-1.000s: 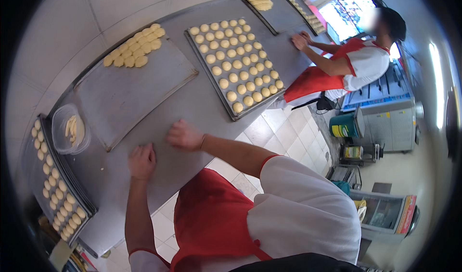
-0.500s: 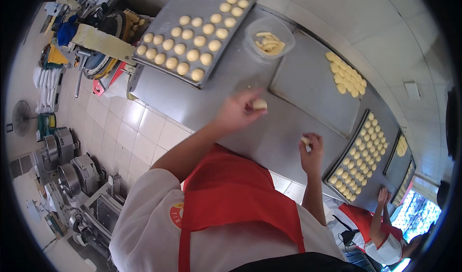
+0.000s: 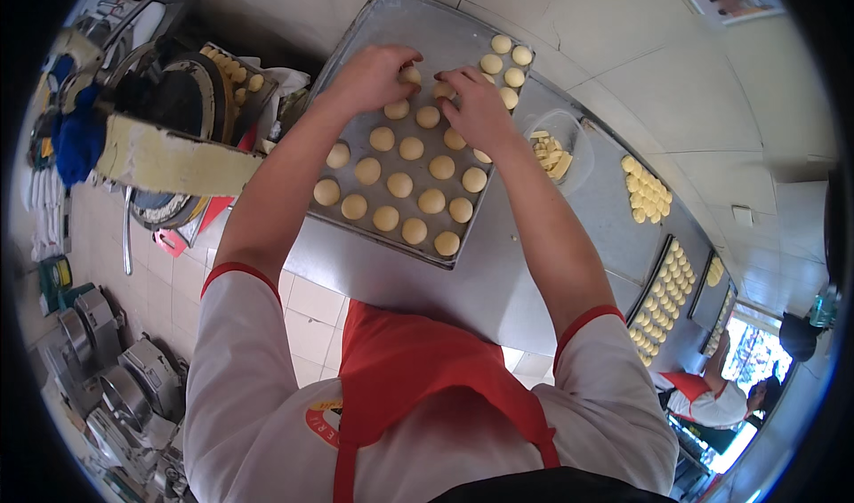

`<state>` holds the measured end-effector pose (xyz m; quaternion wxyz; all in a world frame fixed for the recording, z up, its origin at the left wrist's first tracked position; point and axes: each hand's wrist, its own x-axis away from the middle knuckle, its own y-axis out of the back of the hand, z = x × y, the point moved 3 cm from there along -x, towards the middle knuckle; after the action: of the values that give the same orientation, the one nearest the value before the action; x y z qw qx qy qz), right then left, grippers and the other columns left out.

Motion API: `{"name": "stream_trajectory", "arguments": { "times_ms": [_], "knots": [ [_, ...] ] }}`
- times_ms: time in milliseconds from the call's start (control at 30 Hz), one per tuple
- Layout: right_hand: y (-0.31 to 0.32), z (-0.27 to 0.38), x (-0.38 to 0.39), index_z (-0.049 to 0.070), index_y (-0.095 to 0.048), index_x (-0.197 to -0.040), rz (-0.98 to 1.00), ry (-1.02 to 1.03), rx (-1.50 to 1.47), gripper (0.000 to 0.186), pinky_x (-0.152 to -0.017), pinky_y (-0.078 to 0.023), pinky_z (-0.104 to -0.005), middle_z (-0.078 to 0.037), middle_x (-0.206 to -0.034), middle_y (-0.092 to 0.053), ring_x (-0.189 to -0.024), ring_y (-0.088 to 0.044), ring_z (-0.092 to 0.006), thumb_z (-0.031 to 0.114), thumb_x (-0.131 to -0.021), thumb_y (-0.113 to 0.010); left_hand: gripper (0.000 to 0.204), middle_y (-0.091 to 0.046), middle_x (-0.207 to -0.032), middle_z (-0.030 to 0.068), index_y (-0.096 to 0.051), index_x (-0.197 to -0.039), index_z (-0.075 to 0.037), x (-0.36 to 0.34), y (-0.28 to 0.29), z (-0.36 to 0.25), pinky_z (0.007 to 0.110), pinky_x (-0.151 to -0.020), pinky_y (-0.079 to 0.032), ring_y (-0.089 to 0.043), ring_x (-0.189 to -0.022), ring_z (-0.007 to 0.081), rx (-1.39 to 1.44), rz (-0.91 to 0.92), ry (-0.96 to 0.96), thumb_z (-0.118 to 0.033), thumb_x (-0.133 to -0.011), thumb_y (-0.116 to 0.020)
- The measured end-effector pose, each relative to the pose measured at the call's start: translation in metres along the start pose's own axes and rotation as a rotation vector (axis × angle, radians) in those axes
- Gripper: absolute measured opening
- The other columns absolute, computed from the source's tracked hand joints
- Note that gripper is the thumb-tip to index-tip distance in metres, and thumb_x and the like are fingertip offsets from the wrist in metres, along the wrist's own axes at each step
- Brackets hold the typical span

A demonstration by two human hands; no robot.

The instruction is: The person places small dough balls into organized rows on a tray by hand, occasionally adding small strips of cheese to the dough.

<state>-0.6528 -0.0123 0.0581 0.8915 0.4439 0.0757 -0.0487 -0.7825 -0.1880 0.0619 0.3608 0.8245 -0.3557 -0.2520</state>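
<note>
**Desk:** While both hands work over the baking tray (image 3: 356,49), what exactly do they hold?

**Photographer:** The left hand (image 3: 374,74) curls its fingertips around a pale dough ball (image 3: 410,75) at the far end of the rows; the right hand (image 3: 479,103) pinches another dough ball (image 3: 444,90) just beside it. The hands nearly touch. Neither is spread flat.

**Desk:** And the tray itself?

**Photographer:** It lies on a steel counter (image 3: 480,281), filled on its near part with rows of round dough balls (image 3: 400,185), a few more at its far right corner, its far left part bare.

**Desk:** Around it?

**Photographer:** Just right of the tray, a clear plastic tub (image 3: 569,152) holds small dough pieces. Further right along the counter, loose dough pieces (image 3: 645,189) lie on a flat sheet, then a second filled tray (image 3: 663,298). Left of the counter stands a dough machine (image 3: 169,103) with a cream belt. Another person in a red apron (image 3: 712,401) works at the far right.
</note>
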Motion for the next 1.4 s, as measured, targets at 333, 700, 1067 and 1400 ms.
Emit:
{"name": "stream_trajectory", "arguments": {
  "times_ms": [333,700,1067,1400],
  "knots": [
    [-0.018,0.001,-0.021,0.003,-0.07,-0.126,0.151,-0.081,0.059,0.036,-0.099,-0.058,-0.0485,-0.017,-0.123,-0.068,-0.117,-0.067,-0.0406,0.011,-0.091,-0.074,0.047,-0.075,-0.123,0.0114,-0.077,-0.128,-0.008,-0.004,-0.008,0.032,0.043,-0.094,-0.059,-0.073,-0.107,0.0352,0.027,0.204,-0.003,-0.021,-0.084,-0.087],
    [0.126,-0.118,0.231,0.007,-0.078,-0.118,-0.549,-0.549,0.101,0.028,-0.099,-0.057,-0.0447,-0.017,-0.124,-0.07,-0.118,-0.068,-0.0377,0.013,-0.091,-0.079,0.043,-0.066,-0.141,0.0132,-0.076,-0.129,-0.01,-0.008,-0.027,-0.115,0.045,-0.112,-0.051,-0.063,-0.133,0.035,0.073,-0.105,-0.315,-0.01,-0.087,-0.086],
    [0.246,-0.342,0.415,0.005,-0.069,-0.119,-0.457,-0.931,0.086,0.032,-0.086,-0.057,-0.0432,-0.015,-0.108,-0.069,-0.098,-0.071,-0.03,0.013,-0.088,-0.075,0.03,-0.067,-0.134,0.0125,-0.075,-0.12,-0.007,-0.081,-0.319,-0.384,0.045,-0.107,-0.054,-0.065,-0.126,0.0362,0.306,0.274,-0.371,-0.015,-0.092,-0.08],
    [0.269,-0.18,0.567,0.006,-0.065,-0.105,-0.339,-0.704,-0.52,0.025,-0.072,-0.052,-0.0357,-0.01,-0.099,-0.06,-0.078,-0.062,-0.0225,-0.002,-0.082,-0.065,0.018,-0.066,-0.108,0.0159,-0.071,-0.105,-0.005,-0.144,-0.4,-0.376,0.047,-0.079,-0.057,-0.069,-0.094,0.038,0.204,0.002,-0.132,0.0,-0.087,-0.07]
  ]
}}
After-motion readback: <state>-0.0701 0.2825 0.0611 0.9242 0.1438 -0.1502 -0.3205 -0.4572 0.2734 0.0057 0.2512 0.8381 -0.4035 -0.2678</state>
